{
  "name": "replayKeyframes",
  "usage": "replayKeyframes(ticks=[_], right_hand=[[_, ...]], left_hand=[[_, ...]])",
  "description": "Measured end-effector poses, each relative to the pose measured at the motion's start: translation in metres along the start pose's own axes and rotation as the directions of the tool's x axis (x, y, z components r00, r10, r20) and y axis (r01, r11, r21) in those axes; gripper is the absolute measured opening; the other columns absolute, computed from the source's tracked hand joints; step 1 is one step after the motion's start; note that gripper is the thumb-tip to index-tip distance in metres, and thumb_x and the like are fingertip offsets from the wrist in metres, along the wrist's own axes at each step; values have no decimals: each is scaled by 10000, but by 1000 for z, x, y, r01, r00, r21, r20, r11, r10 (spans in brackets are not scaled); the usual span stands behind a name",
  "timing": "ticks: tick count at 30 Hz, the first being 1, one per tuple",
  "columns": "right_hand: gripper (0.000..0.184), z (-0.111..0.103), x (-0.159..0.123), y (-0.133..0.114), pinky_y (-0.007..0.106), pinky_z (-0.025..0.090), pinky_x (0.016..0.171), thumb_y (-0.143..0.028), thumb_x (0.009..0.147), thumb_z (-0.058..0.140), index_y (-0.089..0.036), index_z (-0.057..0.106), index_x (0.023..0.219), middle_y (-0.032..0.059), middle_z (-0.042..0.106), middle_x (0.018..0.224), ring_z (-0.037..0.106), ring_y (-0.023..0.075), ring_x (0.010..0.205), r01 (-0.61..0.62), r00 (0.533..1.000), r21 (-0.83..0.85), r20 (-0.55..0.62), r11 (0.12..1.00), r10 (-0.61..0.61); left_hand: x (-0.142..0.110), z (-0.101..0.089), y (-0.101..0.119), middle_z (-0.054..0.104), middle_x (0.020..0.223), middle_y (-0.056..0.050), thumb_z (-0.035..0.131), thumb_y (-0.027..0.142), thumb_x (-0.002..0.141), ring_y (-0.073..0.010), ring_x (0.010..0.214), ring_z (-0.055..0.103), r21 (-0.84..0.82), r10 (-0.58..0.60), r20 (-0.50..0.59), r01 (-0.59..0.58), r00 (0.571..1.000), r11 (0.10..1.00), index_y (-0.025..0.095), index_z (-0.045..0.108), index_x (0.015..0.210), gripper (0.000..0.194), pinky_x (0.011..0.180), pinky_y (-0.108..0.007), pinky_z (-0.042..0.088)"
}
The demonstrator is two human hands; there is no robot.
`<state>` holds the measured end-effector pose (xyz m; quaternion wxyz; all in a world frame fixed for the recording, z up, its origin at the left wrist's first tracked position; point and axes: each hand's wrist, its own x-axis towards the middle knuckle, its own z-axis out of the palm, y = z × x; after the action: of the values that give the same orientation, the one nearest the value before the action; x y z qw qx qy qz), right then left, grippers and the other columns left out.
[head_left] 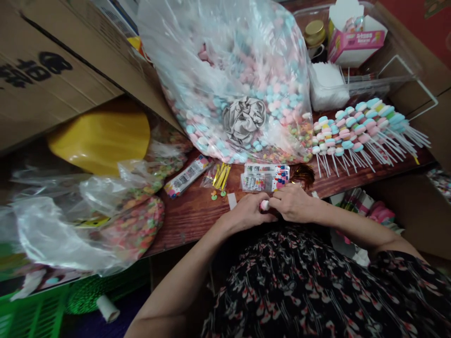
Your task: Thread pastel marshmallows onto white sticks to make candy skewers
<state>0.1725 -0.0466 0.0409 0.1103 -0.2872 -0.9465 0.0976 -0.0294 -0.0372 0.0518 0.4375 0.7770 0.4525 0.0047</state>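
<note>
Pinching a small pink-and-white candy piece (265,205) between them, the left hand (246,214) and right hand (292,203) meet just above the edge of the wooden table (186,220). Both are closed on the piece, not released: the left fingers curl around one side while the right fingertips (273,199) press from the other, hiding most of it. Whether a stick runs through it cannot be told. The step in hand looks like close fingerwork on this single piece, and from this grip any further move calls for steady fingers and a loosening of one hand.

Just ahead of the hands lie printed packaging cards (264,177), with a tuft of shiny copper tinsel (302,174) beside them. Farther left of the hands are gold twist ties (221,176), and a white paper strip (231,201) lies nearer. Ahead and to the right, rows of pastel candy skewers (359,131) lie on white sticks. Straight ahead rises a large clear bag of pink and blue candy (229,80), knotted with a grey tie. Well left of the hands sits a plastic bag of multicoloured candy (134,230), and a pink carton (355,42) stands far ahead, to the right.
</note>
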Motion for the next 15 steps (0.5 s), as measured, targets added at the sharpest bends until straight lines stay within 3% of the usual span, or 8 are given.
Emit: replayKeyframes(ticks=[2,5,7,11,15], right_hand=[[156,-7,0,8,303,258,633,-165,870,495,-158,651,875,53,664,776,485,149,668,14,999,6,-37,1000,-14],[162,-19,-3,19,313,275,681,-128,852,498,-165,655,867,57,650,818,483,163,744,15,994,-32,-107,999,-19],[170,-24,-5,25,316,280,693,-130,865,494,-173,657,881,61,636,839,478,173,774,15,986,-80,-162,997,-28],[218,-23,-8,28,306,303,696,-125,910,435,-169,639,847,59,614,831,477,169,773,25,955,-101,-291,995,-53],[209,-20,-7,23,310,303,671,-110,886,426,-152,611,801,72,604,810,462,172,732,9,975,-129,-220,992,-37]], left_hand=[[-5,-10,-3,676,925,-21,758,423,652,-179,798,580,-17,-3,-21,3,1000,1000,190,641,1062,486,678,-249,391],[-10,-18,-10,629,743,9,691,355,702,-157,692,542,40,-91,-16,92,996,995,172,670,888,261,625,-238,357],[-11,-17,-16,580,662,21,643,321,724,-143,644,515,45,-111,-45,113,993,993,163,655,780,168,601,-233,334],[-10,-8,-24,567,662,24,612,308,738,-137,642,514,32,-65,-149,70,987,997,167,641,791,153,594,-228,315],[-8,-1,-21,577,651,9,603,294,747,-135,617,507,119,-19,-188,42,982,992,178,620,749,118,574,-238,287]])
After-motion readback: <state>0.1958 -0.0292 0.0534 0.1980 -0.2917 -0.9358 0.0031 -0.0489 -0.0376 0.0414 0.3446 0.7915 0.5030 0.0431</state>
